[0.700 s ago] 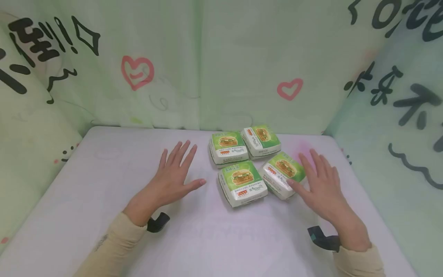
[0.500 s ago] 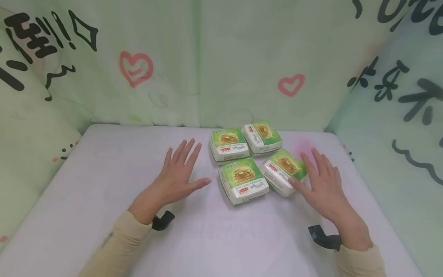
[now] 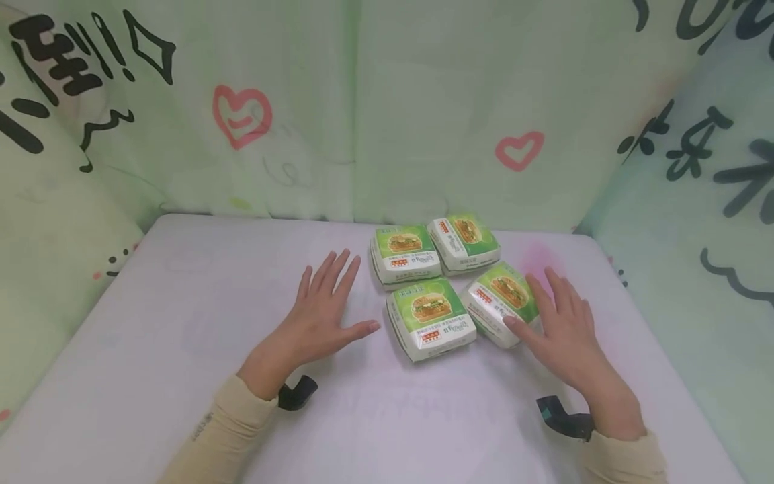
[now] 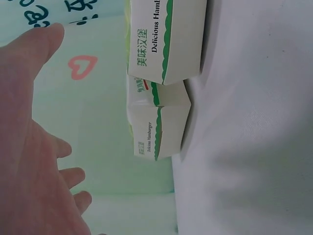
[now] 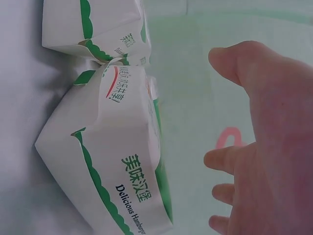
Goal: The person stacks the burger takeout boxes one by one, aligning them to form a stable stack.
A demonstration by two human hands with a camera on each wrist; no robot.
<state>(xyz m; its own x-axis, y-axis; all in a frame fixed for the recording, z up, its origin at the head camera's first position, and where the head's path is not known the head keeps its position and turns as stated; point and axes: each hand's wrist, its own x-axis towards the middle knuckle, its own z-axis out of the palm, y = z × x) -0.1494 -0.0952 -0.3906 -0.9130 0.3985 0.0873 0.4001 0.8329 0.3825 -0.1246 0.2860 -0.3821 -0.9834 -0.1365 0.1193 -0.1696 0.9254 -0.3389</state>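
Observation:
Several green-and-white hamburger boxes, each printed with a burger, sit in a loose group on the white table. The front-left box is nearest to my left hand, which hovers left of the group, fingers spread and thumb pointing toward that box. My right hand is held over the right side, its thumb overlapping the front-right box in the head view. Behind them are the back-left box and the back-right box. Both wrist views show a gap between the fingers and the box walls.
The table ends at a green cloth backdrop with drawn hearts and black lettering, which also rises on both sides. A black wrist-camera mount sticks out below the left wrist, another mount below the right.
My left hand has drifted right, closer to the boxes. The right hand stays nearly in place. The head view has shifted slightly; the boxes keep their arrangement.

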